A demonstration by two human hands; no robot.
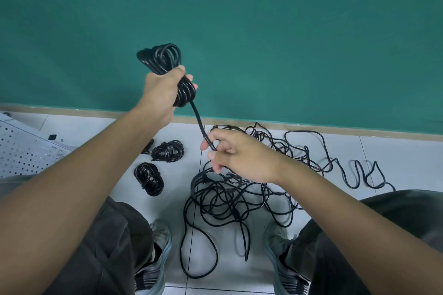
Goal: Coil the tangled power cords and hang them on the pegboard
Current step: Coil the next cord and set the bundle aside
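Your left hand was raised in front of the green wall, its grip closed tight around a coiled black power cord, with the loops standing up above your fist and more turns bunched under your fingers. One strand of that cord ran down and to the right from the coil to your right hand, which pinched it between thumb and fingertips, the other fingers loosely curled.

Just beneath and beyond your right hand lay the tangled cords, a loose black heap on the white tiled floor. Loops of it trailed off to the right along the base of the wall, and one long loop reached near you, between your two shoes.

To the left of the tangle, two coiled cords sat on the floor, well apart from the heap: the farther bundle and the nearer bundle, close to each other. At the far left, the white pegboard lay tilted low by the floor, partly hidden behind your left forearm. Your knees in dark trousers framed the near edge of the scene.
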